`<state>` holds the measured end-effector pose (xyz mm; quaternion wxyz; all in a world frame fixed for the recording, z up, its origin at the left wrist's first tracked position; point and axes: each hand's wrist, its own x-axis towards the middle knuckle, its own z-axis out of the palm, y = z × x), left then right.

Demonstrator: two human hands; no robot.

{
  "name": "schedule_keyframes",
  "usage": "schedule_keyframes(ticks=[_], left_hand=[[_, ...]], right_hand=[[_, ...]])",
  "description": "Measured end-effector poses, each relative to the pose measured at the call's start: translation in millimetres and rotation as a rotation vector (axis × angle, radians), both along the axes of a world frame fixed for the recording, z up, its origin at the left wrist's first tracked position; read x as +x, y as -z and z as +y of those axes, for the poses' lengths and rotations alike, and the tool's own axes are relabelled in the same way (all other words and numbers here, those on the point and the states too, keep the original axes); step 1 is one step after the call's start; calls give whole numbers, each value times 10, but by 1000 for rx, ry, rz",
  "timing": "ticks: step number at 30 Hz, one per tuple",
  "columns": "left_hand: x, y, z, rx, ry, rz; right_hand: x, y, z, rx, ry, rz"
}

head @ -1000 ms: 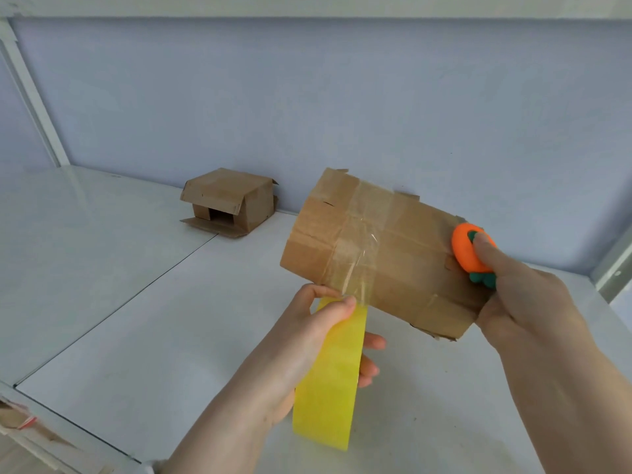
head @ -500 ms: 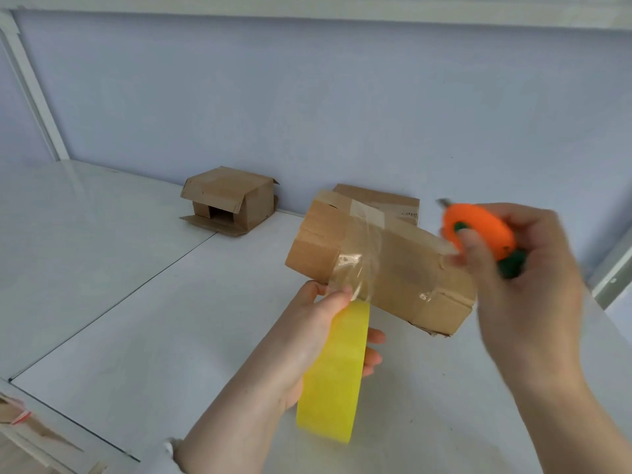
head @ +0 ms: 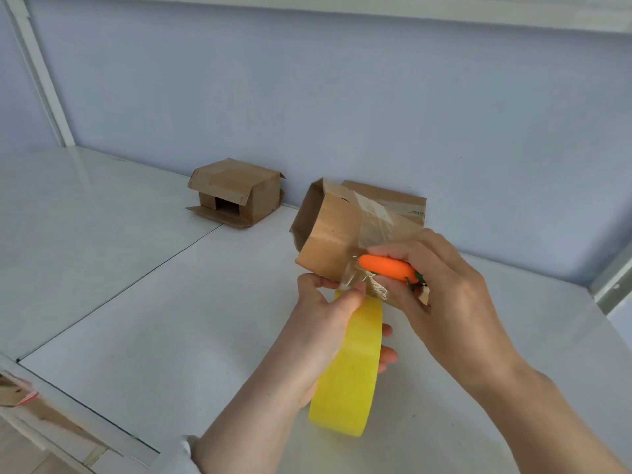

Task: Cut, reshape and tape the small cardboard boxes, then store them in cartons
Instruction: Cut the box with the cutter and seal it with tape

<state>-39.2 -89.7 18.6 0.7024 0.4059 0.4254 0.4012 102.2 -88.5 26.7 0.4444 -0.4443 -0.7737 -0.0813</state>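
A small brown cardboard box (head: 328,241) wrapped in clear tape is held up above the white table (head: 171,319), its open end facing left. My left hand (head: 325,323) grips a yellow tape roll (head: 349,374) hanging below the box and pinches the clear strip at the box's lower edge. My right hand (head: 444,302) grips an orange carrot-shaped cutter (head: 388,267) with a green end. The cutter's tip sits at the stretched tape, just right of my left thumb. The box's right part is hidden behind my right hand.
Another small cardboard box (head: 236,193) with loose flaps stands at the back by the blue wall. A flat cardboard piece (head: 393,200) lies behind the held box. A seam divides the table surfaces on the left. Cardboard scraps (head: 17,391) show below the table's front-left edge.
My right hand has left the box's right end and brought the orange cutter down to the tape by my left thumb. The box has tilted, turning its open end toward the left.
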Motion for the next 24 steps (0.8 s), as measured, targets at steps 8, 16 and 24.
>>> schedule_keyframes(ticks=[8, 16, 24], left_hand=[[-51, 36, 17, -15, 30, -78], [-74, 61, 47, 24, 37, -70], [-16, 77, 79, 40, 32, -35]], right_hand=[[18, 27, 89, -29, -31, -15], [-26, 30, 74, 32, 4, -32], [-74, 33, 31, 69, 105, -76]])
